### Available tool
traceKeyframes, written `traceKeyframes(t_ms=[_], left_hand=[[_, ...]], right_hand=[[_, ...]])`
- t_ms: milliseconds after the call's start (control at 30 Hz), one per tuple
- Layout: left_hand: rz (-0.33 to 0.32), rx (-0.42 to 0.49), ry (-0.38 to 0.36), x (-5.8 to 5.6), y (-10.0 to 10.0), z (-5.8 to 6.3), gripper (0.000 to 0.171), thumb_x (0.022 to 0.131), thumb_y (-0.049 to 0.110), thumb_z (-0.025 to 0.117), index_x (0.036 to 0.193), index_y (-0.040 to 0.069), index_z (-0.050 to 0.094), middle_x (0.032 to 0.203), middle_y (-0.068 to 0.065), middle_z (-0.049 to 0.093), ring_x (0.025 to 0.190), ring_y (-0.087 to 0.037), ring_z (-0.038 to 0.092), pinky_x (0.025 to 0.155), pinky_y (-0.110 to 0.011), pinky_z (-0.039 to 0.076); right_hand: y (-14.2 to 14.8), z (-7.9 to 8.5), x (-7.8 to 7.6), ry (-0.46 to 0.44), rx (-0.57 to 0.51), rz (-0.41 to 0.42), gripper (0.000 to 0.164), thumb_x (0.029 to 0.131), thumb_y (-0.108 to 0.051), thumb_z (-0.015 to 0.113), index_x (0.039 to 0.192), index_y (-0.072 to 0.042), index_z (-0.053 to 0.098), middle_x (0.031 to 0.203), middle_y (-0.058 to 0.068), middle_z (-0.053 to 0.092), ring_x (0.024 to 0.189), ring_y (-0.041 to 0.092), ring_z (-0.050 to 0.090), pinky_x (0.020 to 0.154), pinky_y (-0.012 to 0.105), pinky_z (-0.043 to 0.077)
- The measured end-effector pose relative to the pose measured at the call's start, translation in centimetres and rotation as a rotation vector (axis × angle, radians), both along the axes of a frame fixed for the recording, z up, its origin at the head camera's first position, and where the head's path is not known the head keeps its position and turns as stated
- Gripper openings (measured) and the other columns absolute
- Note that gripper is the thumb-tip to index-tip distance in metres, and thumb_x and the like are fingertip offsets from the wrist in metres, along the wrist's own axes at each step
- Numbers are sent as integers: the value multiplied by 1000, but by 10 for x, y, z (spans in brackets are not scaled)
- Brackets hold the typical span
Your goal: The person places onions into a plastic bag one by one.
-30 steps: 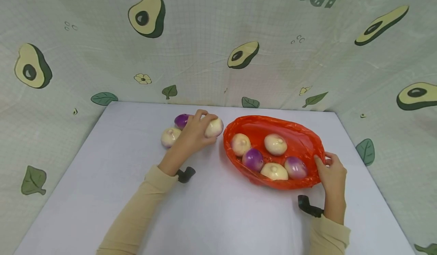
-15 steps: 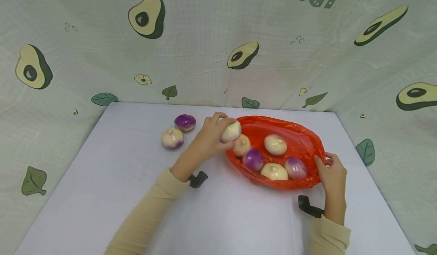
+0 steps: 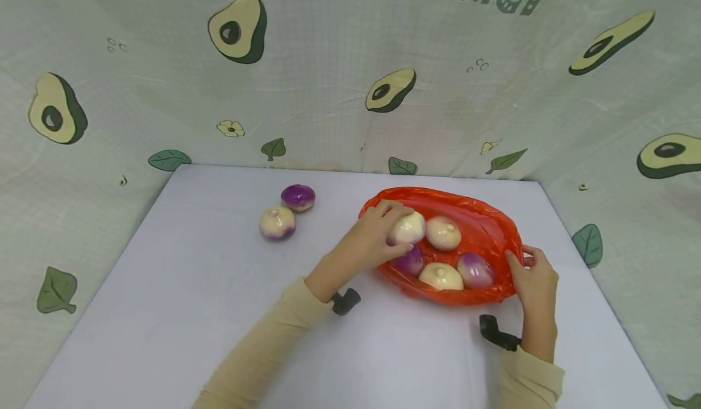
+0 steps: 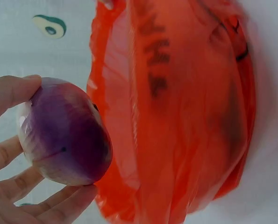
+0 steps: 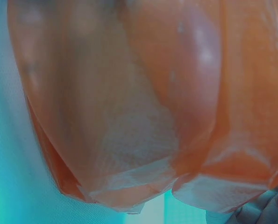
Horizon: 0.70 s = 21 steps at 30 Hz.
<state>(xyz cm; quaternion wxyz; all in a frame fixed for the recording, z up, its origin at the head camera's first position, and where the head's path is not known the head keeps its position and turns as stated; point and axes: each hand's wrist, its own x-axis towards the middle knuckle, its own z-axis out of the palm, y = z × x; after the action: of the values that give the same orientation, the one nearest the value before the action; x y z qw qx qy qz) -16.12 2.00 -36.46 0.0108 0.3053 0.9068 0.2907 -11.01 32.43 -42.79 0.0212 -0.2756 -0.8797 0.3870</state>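
Note:
My left hand (image 3: 371, 241) grips a white-and-purple turnip (image 3: 409, 229) over the left part of an opened red plastic bag (image 3: 484, 208). In the left wrist view, thumb and fingers circle the turnip (image 4: 66, 135), its purple side facing the camera, beside the bag's printed wall (image 4: 185, 116). Inside the bag lie several more turnips, including a pale one (image 3: 443, 234) and a purple one (image 3: 475, 269); one at the left is hidden behind my left hand. At the bag's right rim, my right hand (image 3: 538, 281) pinches the plastic. The bag's wall (image 5: 129, 116) fills most of the right wrist view.
Two turnips lie on the white table (image 3: 191, 287) left of the bag: a purple one (image 3: 298, 197) and a mostly white one (image 3: 277, 223). Behind the table hangs a cloth (image 3: 317, 50) printed with avocados. Black camera mounts sit at both wrists.
My left hand has carried the turnip rightward, from beside the two loose turnips, across the bag's left rim to above its inside. The right hand stays at the bag's right rim.

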Motion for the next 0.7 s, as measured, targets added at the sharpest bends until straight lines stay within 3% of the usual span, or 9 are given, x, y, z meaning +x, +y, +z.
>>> traceKeyframes(t_ms=[300,600,700], left_hand=[[-44,-26,-61,8,27,-15,55,86,41,61,136,25,45,131,0,44,117,-17,43,93,-29,47],[-63,-79,-50,11,48,-25,50,87,43,60,132,25,49,125,2,47,109,-12,46,89,-22,49],[-61,-92,-17,12,52,-25,45,89,41,59,130,24,52,124,2,49,108,-12,48,90,-21,48]], right_hand=[[0,0,1,9,2,-4,67,95,-44,41,144,-1,27,129,30,43,109,42,49,88,52,47],[0,0,1,7,8,-3,66,95,-43,41,144,-1,26,128,30,43,108,41,50,88,52,47],[0,0,0,3,7,-7,66,95,-43,41,144,-1,26,128,30,43,108,41,50,88,52,47]])
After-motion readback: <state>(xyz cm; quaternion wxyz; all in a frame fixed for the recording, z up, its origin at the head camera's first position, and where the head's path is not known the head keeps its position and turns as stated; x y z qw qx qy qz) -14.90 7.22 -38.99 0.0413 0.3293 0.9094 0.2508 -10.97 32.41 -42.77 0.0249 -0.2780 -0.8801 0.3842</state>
